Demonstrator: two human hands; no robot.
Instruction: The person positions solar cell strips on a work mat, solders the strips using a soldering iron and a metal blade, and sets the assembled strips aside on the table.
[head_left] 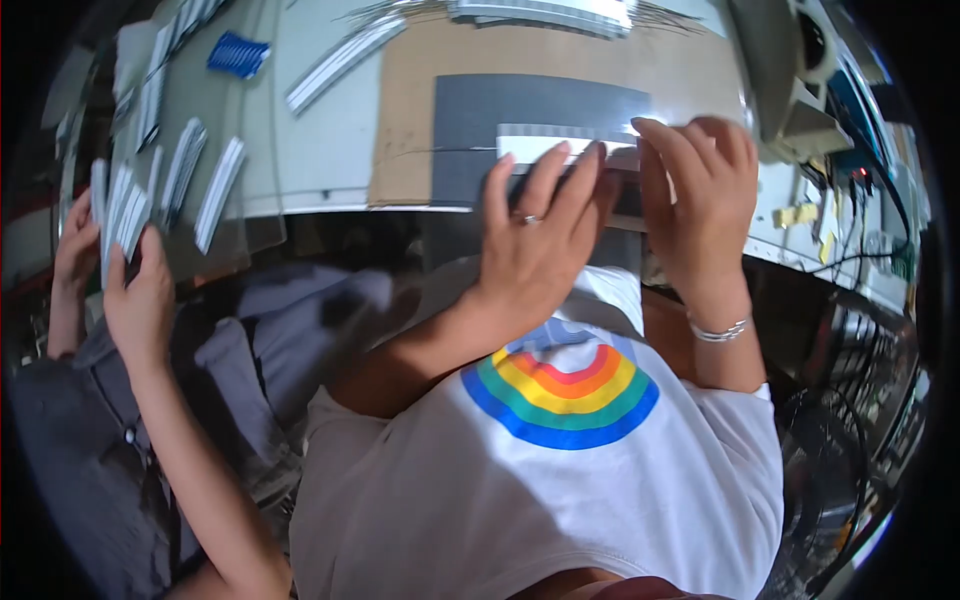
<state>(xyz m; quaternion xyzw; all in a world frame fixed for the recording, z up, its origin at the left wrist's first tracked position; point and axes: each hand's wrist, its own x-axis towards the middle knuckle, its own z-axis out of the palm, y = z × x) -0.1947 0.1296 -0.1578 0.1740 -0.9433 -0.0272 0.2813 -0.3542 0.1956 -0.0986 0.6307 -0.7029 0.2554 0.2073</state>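
both hands (610, 215) flat on white strip (560, 147)

Two hands of the wearer, the left hand (535, 235) and the right hand (700, 200), rest at the edge of one grey mat (520, 115) laid on one cardboard sheet (410, 120), with one white strip (545, 145) beneath the fingers. Two hands of a co-worker, one (140, 300) and another (75, 245), show at far left. One blue comb-like piece (237, 53) lies on the table; the scattered white strips are too many to count surely.
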